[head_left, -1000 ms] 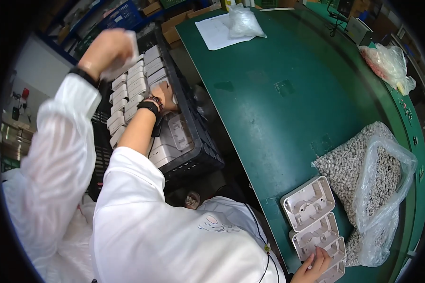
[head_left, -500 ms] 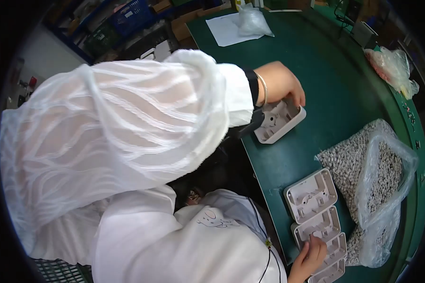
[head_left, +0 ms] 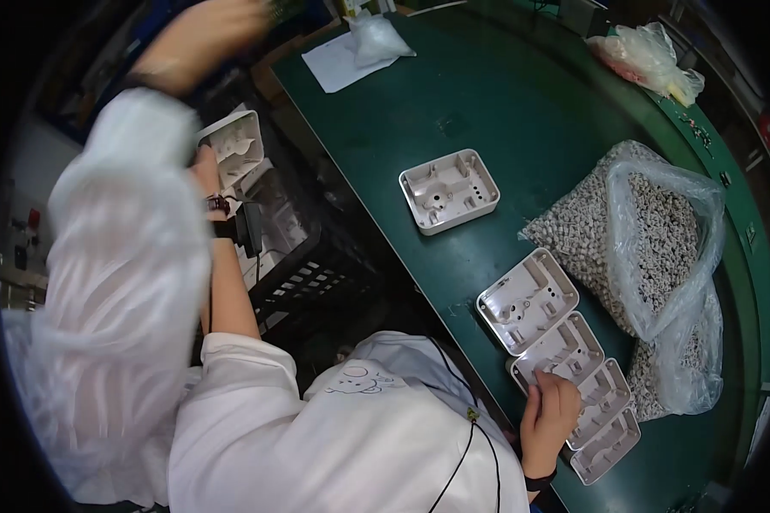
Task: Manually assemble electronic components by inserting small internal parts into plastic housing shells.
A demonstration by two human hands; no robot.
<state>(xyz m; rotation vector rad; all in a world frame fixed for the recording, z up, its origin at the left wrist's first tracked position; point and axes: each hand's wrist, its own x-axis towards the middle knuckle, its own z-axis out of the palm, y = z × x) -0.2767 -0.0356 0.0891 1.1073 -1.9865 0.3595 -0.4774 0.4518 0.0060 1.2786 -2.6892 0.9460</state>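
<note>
Over on the right of the green table, a clear plastic bag of small grey pellets lies slumped on its side, its mouth gaping. A second, smaller bag rests on a white sheet of paper at the far end, and a crumpled bag with pink and yellow contents sits at the far right corner.

Four white moulded trays lie in a row along the near right edge, each touching the next, just beside the pellet bag. One more tray sits alone near the table's middle, open side up.

The right hand rests on the row, fingers loosely curled and touching the second tray; it grips nothing that can be seen. The left hand (partly hidden behind a blurred white sleeve) reaches into a black crate left of the table and touches a white tray part; how far it is closed cannot be told. Another raised hand, blurred, shows at the top left.
</note>
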